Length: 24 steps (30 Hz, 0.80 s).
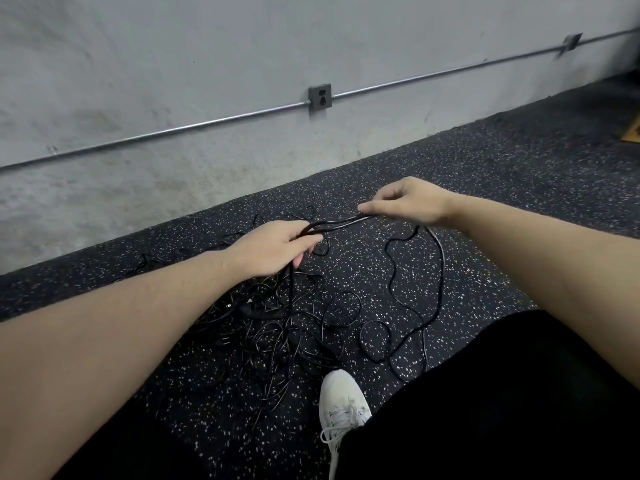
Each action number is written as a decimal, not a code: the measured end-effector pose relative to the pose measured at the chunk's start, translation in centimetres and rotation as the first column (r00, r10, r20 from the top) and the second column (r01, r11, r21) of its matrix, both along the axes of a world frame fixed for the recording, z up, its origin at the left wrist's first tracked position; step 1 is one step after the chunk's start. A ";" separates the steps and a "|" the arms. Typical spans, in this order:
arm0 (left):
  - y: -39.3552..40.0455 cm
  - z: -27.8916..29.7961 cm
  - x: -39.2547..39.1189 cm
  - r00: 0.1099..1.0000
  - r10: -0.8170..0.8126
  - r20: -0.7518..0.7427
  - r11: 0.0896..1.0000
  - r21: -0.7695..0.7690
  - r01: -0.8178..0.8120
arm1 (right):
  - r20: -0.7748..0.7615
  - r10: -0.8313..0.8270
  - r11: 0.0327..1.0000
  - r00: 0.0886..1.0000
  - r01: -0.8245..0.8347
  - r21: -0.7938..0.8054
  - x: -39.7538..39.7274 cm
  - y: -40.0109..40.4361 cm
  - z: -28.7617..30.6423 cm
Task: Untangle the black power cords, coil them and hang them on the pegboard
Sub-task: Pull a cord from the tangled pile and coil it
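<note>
Both hands hold a doubled stretch of black power cord (341, 223) above the speckled floor (485, 188): the left hand (277, 249) grips it, the right hand (407, 202) pinches it. The tangled cords (277, 327) lie below.

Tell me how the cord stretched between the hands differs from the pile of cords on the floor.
The stretched cord runs nearly straight and off the floor, gripped by the left hand and pinched by the right hand; the pile lies loose on the speckled floor, untouched. The stretched cord is a short doubled run; the pile is many tangled loops. Both are thin black cord.
</note>
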<state>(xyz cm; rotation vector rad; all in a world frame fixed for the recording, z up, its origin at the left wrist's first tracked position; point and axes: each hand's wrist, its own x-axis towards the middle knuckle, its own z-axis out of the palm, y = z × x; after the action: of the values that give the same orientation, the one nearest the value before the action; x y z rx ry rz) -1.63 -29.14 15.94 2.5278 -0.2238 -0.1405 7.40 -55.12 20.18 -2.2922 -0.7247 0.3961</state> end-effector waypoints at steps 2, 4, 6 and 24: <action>-1.0 0.5 0.0 0.999 -0.019 0.047 1.000 0.002 0.019 | 0.018 0.059 0.998 0.998 -0.058 -0.031 0.0 0.4 -0.2; -2.1 0.9 0.2 0.998 -0.020 0.068 0.999 -0.028 0.022 | -0.048 0.129 0.991 0.991 -0.130 -0.018 -0.7 1.5 -0.1; -2.8 1.1 0.7 0.998 0.002 0.060 1.000 -0.021 -0.001 | -0.058 0.187 0.981 0.981 -0.189 -0.041 -1.3 3.0 0.2; -2.8 -0.4 2.7 0.982 0.138 -0.128 0.972 -0.172 -0.159 | -0.165 -0.119 0.983 0.979 0.139 0.118 -0.1 -0.9 -0.6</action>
<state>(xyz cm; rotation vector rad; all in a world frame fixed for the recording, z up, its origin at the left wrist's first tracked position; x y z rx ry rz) 1.04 -31.91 15.57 2.3357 0.0001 -0.1967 7.31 -56.02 19.54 -2.1450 -0.5048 0.4506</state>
